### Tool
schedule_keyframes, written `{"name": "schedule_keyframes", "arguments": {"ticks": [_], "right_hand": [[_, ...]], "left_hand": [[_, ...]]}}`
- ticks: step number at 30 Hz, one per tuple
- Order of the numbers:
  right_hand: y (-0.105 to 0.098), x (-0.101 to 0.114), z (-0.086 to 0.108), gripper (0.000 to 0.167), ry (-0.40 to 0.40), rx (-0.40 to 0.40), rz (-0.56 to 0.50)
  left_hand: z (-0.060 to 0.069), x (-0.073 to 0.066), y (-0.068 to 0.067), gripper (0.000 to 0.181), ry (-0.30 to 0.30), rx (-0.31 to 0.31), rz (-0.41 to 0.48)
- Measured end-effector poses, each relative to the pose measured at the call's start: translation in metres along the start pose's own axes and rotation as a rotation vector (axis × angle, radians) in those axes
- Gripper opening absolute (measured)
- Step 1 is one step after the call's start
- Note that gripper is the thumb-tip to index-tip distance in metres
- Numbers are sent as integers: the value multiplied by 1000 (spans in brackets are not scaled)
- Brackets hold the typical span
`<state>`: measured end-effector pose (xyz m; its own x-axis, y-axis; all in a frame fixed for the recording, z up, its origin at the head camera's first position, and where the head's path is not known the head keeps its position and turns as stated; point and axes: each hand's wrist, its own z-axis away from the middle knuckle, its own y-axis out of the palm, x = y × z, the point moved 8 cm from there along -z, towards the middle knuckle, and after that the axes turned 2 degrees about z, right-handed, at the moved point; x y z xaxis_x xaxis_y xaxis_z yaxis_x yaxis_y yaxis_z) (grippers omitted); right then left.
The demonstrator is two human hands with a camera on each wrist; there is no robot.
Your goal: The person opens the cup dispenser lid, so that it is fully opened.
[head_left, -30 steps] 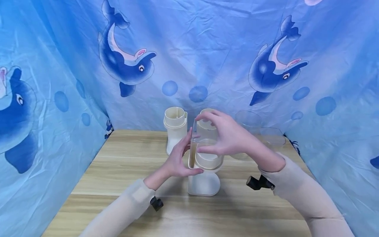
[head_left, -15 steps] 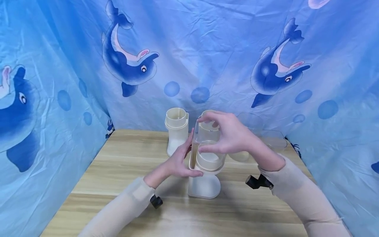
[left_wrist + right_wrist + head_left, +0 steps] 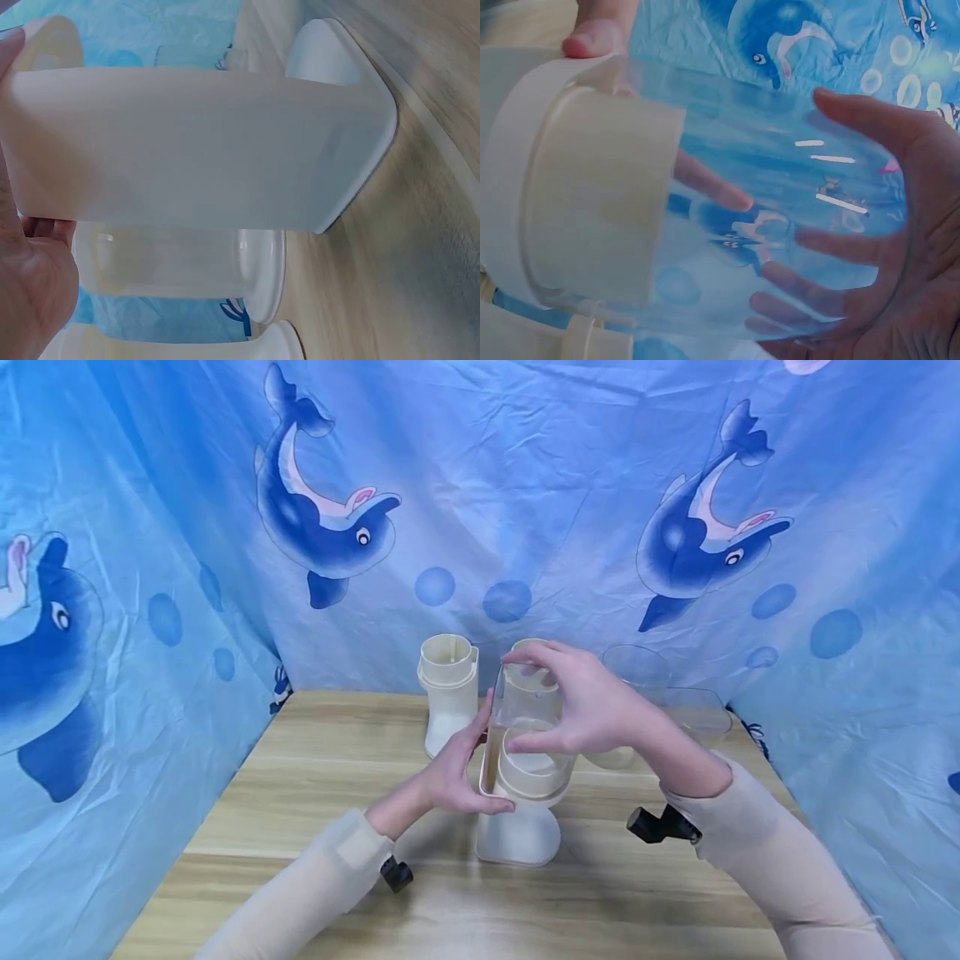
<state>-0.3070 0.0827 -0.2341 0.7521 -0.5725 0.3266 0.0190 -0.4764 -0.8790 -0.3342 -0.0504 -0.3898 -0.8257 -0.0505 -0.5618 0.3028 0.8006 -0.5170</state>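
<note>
A white plastic stand (image 3: 517, 835) with a flat foot rests upright on the table. My left hand (image 3: 453, 772) grips its upper part from the left side, thumb in front. Over the stand's round cream collar (image 3: 604, 195) sits a clear plastic container (image 3: 727, 142), its wall around the collar. My right hand (image 3: 588, 702) holds this container from the right, fingers and thumb curled about its closed end. In the left wrist view, the stand's flat back panel (image 3: 187, 150) hides most of the front, and only part of the left hand (image 3: 37, 285) shows.
Behind stand two similar white stands, one at left (image 3: 450, 702), the other partly hidden by the right hand. A clear container (image 3: 637, 660) stands at the back right beside another clear piece (image 3: 701, 710). Dolphin-print cloth (image 3: 465, 493) encloses the wooden table (image 3: 337, 735).
Both hands keep their holds on the stand and the clear container. The head view shifts slightly, and no other clear movement shows.
</note>
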Motion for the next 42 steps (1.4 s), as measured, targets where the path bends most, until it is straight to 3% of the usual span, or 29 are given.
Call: {"name": "schedule_keyframes", "arguments": {"ticks": [7,14,19,23,33,42], "right_hand": [[0,10,4,85,20,-2,80],[-2,8,0,81,-8,6,49],[-4,3,-3,82,40,61,23],[-6,1,-3,83,61,75,23],[-9,11,5,92,56,24,64],[-9,12,-4,91,3,68,95]], "left_hand": [[1,-6,1,148,12,13,-31],[1,-5,3,151,-15,45,39],[2,-4,2,151,-38,45,67],[0,-5,1,149,-15,39,57],[-3,-8,5,145,61,8,-9],[0,-4,-3,147,27,-15,-30]]}}
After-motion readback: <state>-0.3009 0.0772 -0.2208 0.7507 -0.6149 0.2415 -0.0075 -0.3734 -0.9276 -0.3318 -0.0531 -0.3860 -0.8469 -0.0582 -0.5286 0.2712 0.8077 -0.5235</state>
